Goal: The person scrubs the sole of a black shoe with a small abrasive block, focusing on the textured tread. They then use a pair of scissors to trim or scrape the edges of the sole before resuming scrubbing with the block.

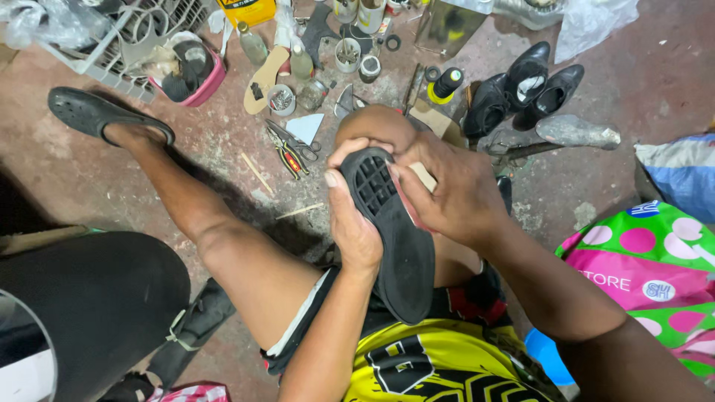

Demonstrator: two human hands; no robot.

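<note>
— Both hands clamp the shoe (391, 238), sole up, against your knee (372, 123): left hand (351, 223) on its edge, right hand (450, 190) across.
— Press evenly along the rim; the seam probably sits hidden underneath.

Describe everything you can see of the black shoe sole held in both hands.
The black shoe sole looks like dark rubber, long and narrow, its underside facing the camera. The upper end carries a grid of square tread lugs; the rest is smooth and dusty. It stands tilted, propped over the raised knee and reaching down to the lap. The left hand grips its left edge, thumb on the rim, while the right hand clasps the right edge.
</note>
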